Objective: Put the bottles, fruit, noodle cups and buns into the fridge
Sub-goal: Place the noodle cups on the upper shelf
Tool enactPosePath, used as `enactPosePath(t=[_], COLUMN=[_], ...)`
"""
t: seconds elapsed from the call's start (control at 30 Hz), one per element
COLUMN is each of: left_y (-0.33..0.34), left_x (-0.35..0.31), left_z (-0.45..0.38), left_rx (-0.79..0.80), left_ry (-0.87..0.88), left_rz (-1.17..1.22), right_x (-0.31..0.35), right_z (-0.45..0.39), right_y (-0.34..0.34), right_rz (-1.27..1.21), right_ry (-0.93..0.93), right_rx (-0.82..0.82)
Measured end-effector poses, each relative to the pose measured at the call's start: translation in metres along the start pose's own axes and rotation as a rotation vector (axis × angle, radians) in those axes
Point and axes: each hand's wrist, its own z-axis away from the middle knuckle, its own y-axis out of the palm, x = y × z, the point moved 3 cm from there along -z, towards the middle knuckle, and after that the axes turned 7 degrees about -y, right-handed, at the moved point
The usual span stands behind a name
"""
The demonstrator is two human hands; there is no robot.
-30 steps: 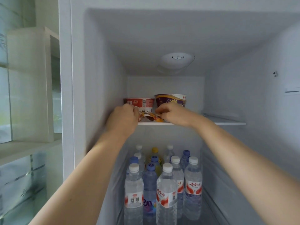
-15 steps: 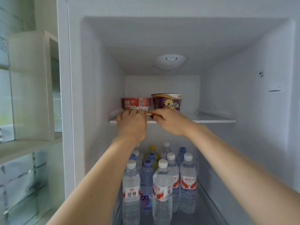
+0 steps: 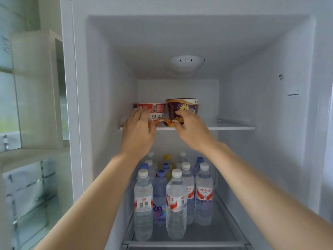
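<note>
Up on the top shelf (image 3: 234,126) of the open fridge (image 3: 108,87), both hands at work on a wrapped bun (image 3: 169,122): left hand (image 3: 137,131) with fingers curled round the packet's left end, fingertips brushing the red noodle cup (image 3: 150,108); right hand (image 3: 191,129) pinching the right end, just under the purple noodle cup (image 3: 182,107). Packet lying at the shelf's front edge, right before the two cups, both standing upright side by side at the back. Looks like the bun step, with cups and bottles already stowed. Next move, by the look of it: nudging the packet a touch deeper so nothing hangs over the lip, then letting go without knocking either cup. Down below, bottles (image 3: 176,201) packed upright on the lower shelf, clear ones in front, blue and yellow caps behind. White walls all round, round light fitting (image 3: 186,63) overhead, pale shelving (image 3: 36,91) off to the left. No fruit in view.
</note>
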Motion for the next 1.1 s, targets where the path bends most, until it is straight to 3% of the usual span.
enactPosePath(t=[0.13, 0.33, 0.57, 0.8, 1.1], left_y=[-0.016, -0.033, -0.057, -0.071, -0.085], left_x=[-0.001, -0.007, -0.015, -0.033, -0.090], left_z=[0.020, 0.058, 0.123, 0.221, 0.374], left_rx=[-0.064, -0.101, -0.030, 0.194, 0.598], left_ry=[-0.059, -0.012, 0.013, 0.085, 0.023], left_rz=[0.124, 0.266, 0.419, 0.577, 0.817], right_x=[0.007, 0.027, 0.070, 0.132, 0.197], right_z=[0.018, 0.070, 0.145, 0.258, 0.422], right_y=[-0.012, -0.029, -0.037, -0.051, -0.096], right_rz=[-0.003, 0.048, 0.091, 0.088, 0.172], right_ry=[0.031, 0.053, 0.184, 0.356, 0.616], right_rx=[-0.053, -0.118, -0.116, -0.148, -0.137])
